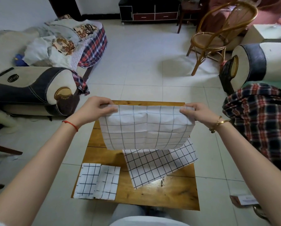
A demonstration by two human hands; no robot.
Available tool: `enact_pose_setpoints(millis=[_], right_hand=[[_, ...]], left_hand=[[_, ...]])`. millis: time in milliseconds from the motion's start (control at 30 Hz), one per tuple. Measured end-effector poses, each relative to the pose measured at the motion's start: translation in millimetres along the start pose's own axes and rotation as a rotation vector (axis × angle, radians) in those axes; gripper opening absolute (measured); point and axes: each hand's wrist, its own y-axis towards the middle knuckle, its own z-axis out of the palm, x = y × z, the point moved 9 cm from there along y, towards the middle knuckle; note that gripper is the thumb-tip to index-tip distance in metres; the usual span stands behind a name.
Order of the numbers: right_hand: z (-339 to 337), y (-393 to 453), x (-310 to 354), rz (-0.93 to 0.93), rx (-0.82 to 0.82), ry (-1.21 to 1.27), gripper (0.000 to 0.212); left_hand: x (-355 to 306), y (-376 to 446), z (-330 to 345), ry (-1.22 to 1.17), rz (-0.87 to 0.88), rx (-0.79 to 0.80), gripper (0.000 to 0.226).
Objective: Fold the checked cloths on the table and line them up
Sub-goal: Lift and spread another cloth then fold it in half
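Left hand [96, 110] and right hand [196, 111] each pinch a top corner of a checked cloth [146, 128] hanging above the table's [169, 196] far edge; uneven lowering risks skewed fold, or disturbing the unfolded cloth [159, 165] beneath.

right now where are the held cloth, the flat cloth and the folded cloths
held cloth [146, 128], head view, middle of hanging panel
flat cloth [159, 165], head view, centre of spread sheet
folded cloths [97, 181], head view, where the two meet
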Motion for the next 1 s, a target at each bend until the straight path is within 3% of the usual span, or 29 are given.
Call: enact_pose_setpoints(millis=[100,300,433,533,733,1000], right_hand=[[-7.6,20.9,-11.3,0.054,-0.080,-0.017,0.032],[-22.3,80.3,-45.5,0.151,-0.298,-0.155,0.044],[-18.4,118.1,-73.4,0.235,-0.341,-0.257,0.026],[-11.7,138.6,-91.9,0.282,-0.362,-0.279,0.024],[10.5,148.5,-117.7,0.306,-0.303,-0.310,0.019],[59.9,110.7,-168.2,0.352,-0.135,-0.327,0.013]], left_hand=[[25.2,29.5,6.3,-0.048,-0.048,0.032,0.017],[82.3,102.4,28.7,-0.077,-0.132,-0.049,0.015],[119.1,140.1,52.1,-0.115,-0.200,-0.090,0.009],[143.3,155.9,66.9,-0.121,-0.228,-0.123,0.010],[181.5,153.4,96.0,-0.149,-0.286,-0.066,0.013],[213.1,88.9,154.1,-0.202,-0.395,0.051,0.017]])
